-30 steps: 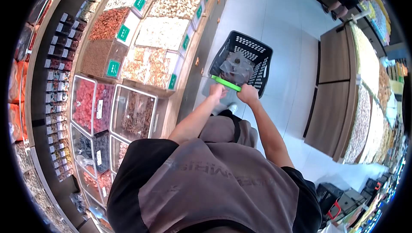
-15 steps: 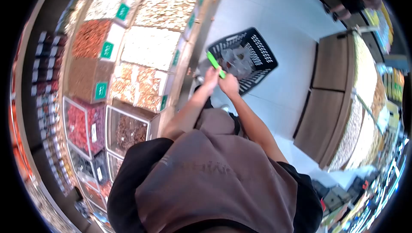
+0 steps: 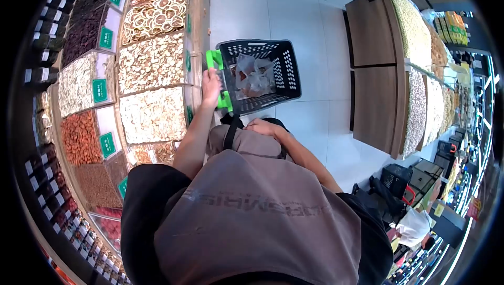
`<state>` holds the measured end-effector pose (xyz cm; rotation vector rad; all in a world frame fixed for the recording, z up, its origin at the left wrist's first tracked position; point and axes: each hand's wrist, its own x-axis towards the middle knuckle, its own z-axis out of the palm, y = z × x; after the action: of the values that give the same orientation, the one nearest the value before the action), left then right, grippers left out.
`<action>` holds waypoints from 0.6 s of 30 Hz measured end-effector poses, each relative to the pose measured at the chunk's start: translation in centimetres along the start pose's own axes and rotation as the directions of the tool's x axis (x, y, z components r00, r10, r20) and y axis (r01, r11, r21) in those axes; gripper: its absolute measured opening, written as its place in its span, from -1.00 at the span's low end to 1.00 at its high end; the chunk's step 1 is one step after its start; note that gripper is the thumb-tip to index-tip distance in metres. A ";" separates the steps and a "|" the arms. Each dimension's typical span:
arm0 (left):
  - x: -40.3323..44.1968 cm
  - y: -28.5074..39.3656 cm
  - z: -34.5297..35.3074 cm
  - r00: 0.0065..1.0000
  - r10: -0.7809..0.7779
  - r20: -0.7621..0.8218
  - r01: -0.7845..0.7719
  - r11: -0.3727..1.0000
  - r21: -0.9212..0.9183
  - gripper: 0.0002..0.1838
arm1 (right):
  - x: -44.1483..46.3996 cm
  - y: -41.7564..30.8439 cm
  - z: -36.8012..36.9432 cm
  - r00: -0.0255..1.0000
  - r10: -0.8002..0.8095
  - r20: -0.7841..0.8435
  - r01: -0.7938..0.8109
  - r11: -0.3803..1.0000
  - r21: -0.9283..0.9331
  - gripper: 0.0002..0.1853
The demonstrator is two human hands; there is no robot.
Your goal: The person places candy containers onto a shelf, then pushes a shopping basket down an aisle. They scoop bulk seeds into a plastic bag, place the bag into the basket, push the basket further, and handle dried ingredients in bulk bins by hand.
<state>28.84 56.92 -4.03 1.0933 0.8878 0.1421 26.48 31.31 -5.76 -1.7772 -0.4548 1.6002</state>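
Note:
A black shopping basket (image 3: 295, 70) with perforated walls stands on the floor in front of me, its near corner close to my feet. My left hand (image 3: 211, 86) is closed around the green handle (image 3: 211, 59) on the basket's left side. Inside the basket lie clear plastic bags (image 3: 254, 72), some with brownish contents hard to make out. My right hand (image 3: 262, 126) rests against the brown cloth (image 3: 247, 142) at my waist, off the handle, fingers loosely extended and holding nothing visible.
On the left, bins hold sliced dried mushrooms (image 3: 152, 64), dried citrus slices (image 3: 157, 20) and reddish dried goods (image 3: 81, 138), with green price tags (image 3: 100, 91). A wooden display stand (image 3: 374, 104) borders the tiled aisle (image 3: 315, 75) on the right. A person in white (image 3: 413, 228) is farther back.
My right hand has left the green handle and come back to my waist. The basket has turned and sits further left in view. The bins on the left have shifted downward in view.

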 end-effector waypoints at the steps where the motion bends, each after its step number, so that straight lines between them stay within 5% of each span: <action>1: 0.5 -0.1 -0.5 1.000 0.006 -0.003 -0.006 1.000 0.017 -0.67 | -0.2 -0.1 -0.4 0.998 0.037 0.047 -0.039 0.999 0.036 -0.52; 5: 1.9 0.6 -2.1 0.999 0.046 -0.021 -0.043 0.990 0.138 -0.64 | 0.6 0.3 -1.7 0.993 0.061 0.103 -0.053 0.996 -0.077 -0.54; 8: 2.5 1.2 -2.4 0.994 0.087 -0.062 -0.070 0.969 0.235 -0.61 | 2.1 2.9 -1.7 0.992 -0.067 0.110 0.077 0.993 -0.090 -0.55; 10: 2.7 1.4 -2.6 0.990 0.120 -0.069 -0.084 0.915 0.394 -0.57 | 0.7 1.1 -3.1 0.994 0.065 0.092 -0.052 0.990 -0.135 -0.55; 14: 1.3 1.7 -1.7 0.961 0.159 -0.227 -0.029 0.872 0.488 -0.55 | -0.3 1.0 -5.6 0.974 -0.168 -0.155 0.131 0.966 -0.223 -0.66; 16: -1.2 1.6 -0.6 0.790 0.565 -0.238 -0.120 0.523 0.844 -0.62 | -0.9 1.8 -7.6 0.961 -0.149 -0.234 0.097 0.970 -0.222 -0.67; 17: -3.3 1.8 0.6 0.762 0.590 -0.267 -0.141 0.554 0.821 -0.63 | -1.2 2.5 -8.4 0.949 -0.202 -0.241 0.145 0.962 -0.233 -0.66; 18: -5.3 1.6 1.6 0.652 0.738 -0.173 -0.134 0.337 0.932 -0.62 | -1.5 3.4 -9.1 0.935 -0.250 -0.249 0.191 0.952 -0.239 -0.65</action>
<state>26.95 53.88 0.47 2.4188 1.2063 0.6087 34.41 25.63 -7.03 -1.9919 -0.6847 1.1594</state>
